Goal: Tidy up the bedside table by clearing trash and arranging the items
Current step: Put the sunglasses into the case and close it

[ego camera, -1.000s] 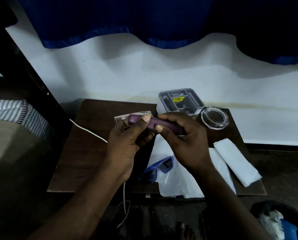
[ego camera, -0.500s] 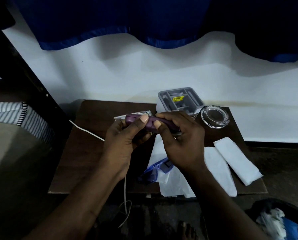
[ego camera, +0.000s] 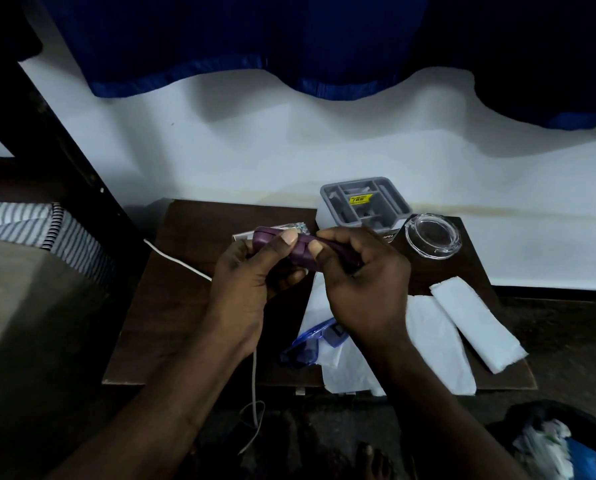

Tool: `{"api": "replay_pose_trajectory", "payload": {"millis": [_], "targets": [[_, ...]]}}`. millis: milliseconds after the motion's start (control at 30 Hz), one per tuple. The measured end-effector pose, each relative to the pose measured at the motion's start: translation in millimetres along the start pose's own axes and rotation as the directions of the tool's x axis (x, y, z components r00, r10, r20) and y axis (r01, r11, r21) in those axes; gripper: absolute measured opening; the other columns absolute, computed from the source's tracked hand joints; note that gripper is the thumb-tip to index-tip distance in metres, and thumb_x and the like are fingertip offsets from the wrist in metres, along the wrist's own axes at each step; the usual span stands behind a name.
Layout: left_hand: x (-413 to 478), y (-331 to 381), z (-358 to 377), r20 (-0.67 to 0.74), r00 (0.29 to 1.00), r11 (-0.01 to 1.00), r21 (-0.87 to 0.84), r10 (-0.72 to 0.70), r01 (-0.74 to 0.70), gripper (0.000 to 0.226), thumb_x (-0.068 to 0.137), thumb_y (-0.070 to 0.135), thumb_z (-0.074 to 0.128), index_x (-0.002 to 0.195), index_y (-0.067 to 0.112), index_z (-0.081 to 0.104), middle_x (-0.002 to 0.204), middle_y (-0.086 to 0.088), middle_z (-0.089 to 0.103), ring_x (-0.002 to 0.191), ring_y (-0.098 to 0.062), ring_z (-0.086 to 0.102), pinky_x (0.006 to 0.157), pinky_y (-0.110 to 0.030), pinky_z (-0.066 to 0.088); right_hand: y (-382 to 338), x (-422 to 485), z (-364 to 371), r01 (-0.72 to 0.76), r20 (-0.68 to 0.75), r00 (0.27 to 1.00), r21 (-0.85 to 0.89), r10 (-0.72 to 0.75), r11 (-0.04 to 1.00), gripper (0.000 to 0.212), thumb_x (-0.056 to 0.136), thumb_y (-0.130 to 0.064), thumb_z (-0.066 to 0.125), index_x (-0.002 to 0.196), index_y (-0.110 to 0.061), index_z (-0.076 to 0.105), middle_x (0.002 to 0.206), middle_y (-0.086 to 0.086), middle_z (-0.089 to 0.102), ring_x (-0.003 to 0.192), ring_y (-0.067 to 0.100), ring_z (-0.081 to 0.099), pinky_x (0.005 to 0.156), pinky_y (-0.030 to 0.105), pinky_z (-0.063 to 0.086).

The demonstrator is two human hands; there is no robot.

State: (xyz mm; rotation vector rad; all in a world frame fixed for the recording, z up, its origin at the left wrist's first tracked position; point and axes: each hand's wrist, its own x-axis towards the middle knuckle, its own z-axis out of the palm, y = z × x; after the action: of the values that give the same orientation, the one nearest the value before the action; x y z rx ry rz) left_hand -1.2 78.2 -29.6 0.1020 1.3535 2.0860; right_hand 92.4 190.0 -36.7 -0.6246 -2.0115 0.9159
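Observation:
Above the dark wooden bedside table [ego camera: 185,306] I hold a long purple case [ego camera: 301,252] in both hands. My left hand [ego camera: 251,282] grips its left end, thumb on top. My right hand [ego camera: 362,282] curls round its right end and hides that part. Under my hands on the table lie blue-framed glasses [ego camera: 310,348] on a white plastic sheet [ego camera: 345,372]. A folded white tissue [ego camera: 476,327] lies at the right, a second tissue [ego camera: 435,341] beside it. A grey organiser tray [ego camera: 365,200] and a clear glass ashtray [ego camera: 431,235] stand at the back.
A white cable [ego camera: 178,259] runs across the table and hangs off the front edge. A small flat box [ego camera: 244,235] peeks out behind my left hand. A bed with striped cloth [ego camera: 47,233] is at the left. A dark bin with trash [ego camera: 553,445] stands at the lower right.
My hands have kept the purple case in almost the same spot. My right hand has slid slightly left along it, its fingers curling tighter.

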Motion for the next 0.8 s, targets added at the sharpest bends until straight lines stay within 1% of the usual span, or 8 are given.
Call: {"api": "replay_pose_trajectory", "payload": {"millis": [67,167,233,333,467,633,733,800], "targets": [[0,0,1,-0.014,1.0,1.0,0.009,0.012,-0.011,0.055,0.077,0.024,0.079,0.118,-0.009,0.065,0.108,-0.022,0.075,0.092,-0.027,0.074,0.084,-0.04,0.061,0,0,0,0.014,-0.004,1.0,-0.019,-0.014,1.0,0.017,0.09,-0.029,0.076,0.104,-0.02,0.081,0.099,-0.009,0.076,0.09,0.003,0.072,0.082,0.023,0.058],[0,1,3,-0.046,0.997,0.998,0.042,0.058,-0.056,0.057,0.077,0.023,0.081,0.118,-0.011,0.062,0.105,-0.021,0.075,0.095,-0.03,0.075,0.087,-0.044,0.06,4,5,-7,0.101,0.078,0.992,-0.051,-0.097,0.994,0.017,0.093,-0.024,0.075,0.109,-0.019,0.081,0.102,-0.009,0.078,0.091,0.002,0.072,0.08,0.019,0.057],[0,0,3,-0.056,0.996,0.996,0.06,0.069,-0.066,0.057,0.076,0.023,0.082,0.118,-0.01,0.062,0.106,-0.021,0.076,0.097,-0.032,0.075,0.087,-0.045,0.061,9,9,-14,0.154,0.152,0.978,-0.045,-0.145,0.987,0.02,0.094,-0.021,0.074,0.113,-0.019,0.081,0.105,-0.009,0.079,0.093,0.002,0.073,0.079,0.021,0.058],[0,-3,3,-0.049,0.998,0.995,0.089,0.047,-0.043,0.046,0.082,0.019,0.08,0.116,-0.009,0.064,0.106,-0.021,0.076,0.096,-0.031,0.075,0.082,-0.04,0.062,15,12,-23,0.24,0.212,0.953,-0.091,-0.217,0.967,0.026,0.092,-0.021,0.072,0.116,-0.019,0.08,0.107,-0.008,0.08,0.091,0.005,0.074,0.079,0.024,0.06],[-1,-5,4,-0.068,0.997,0.991,0.133,0.038,-0.028,0.04,0.083,0.016,0.082,0.112,-0.007,0.066,0.102,-0.021,0.076,0.095,-0.036,0.075,0.085,-0.048,0.062,18,12,-26,0.341,0.256,0.92,-0.149,-0.297,0.928,0.032,0.086,-0.025,0.068,0.116,-0.019,0.08,0.105,-0.005,0.081,0.089,0.011,0.076,0.08,0.03,0.06],[-1,-1,5,-0.043,0.999,0.983,0.186,0.014,-0.006,0.035,0.084,0.02,0.08,0.109,-0.002,0.071,0.097,-0.018,0.078,0.083,-0.027,0.077,0.071,-0.036,0.062,19,11,-24,0.412,0.213,0.905,-0.227,-0.368,0.882,0.031,0.086,-0.023,0.069,0.114,-0.015,0.081,0.099,-0.001,0.081,0.081,0.017,0.076,0.073,0.03,0.061],[0,0,5,-0.047,0.999,0.979,0.203,0.019,-0.009,0.034,0.084,0.021,0.08,0.106,-0.004,0.07,0.093,-0.019,0.077,0.08,-0.027,0.076,0.073,-0.039,0.063,18,10,-21,0.419,0.19,0.906,-0.267,-0.379,0.868,0.028,0.086,-0.019,0.074,0.113,-0.014,0.081,0.095,0.0,0.081,0.078,0.019,0.076,0.067,0.034,0.061],[0,0,4,-0.055,0.998,0.98,0.198,0.027,-0.016,0.032,0.087,0.019,0.078,0.106,-0.005,0.069,0.094,-0.02,0.077,0.081,-0.028,0.076,0.073,-0.039,0.063,18,12,-22,0.399,0.198,0.913,-0.244,-0.358,0.884,0.029,0.087,-0.021,0.075,0.114,-0.015,0.081,0.097,0.0,0.081,0.08,0.018,0.077,0.069,0.034,0.061]]}}
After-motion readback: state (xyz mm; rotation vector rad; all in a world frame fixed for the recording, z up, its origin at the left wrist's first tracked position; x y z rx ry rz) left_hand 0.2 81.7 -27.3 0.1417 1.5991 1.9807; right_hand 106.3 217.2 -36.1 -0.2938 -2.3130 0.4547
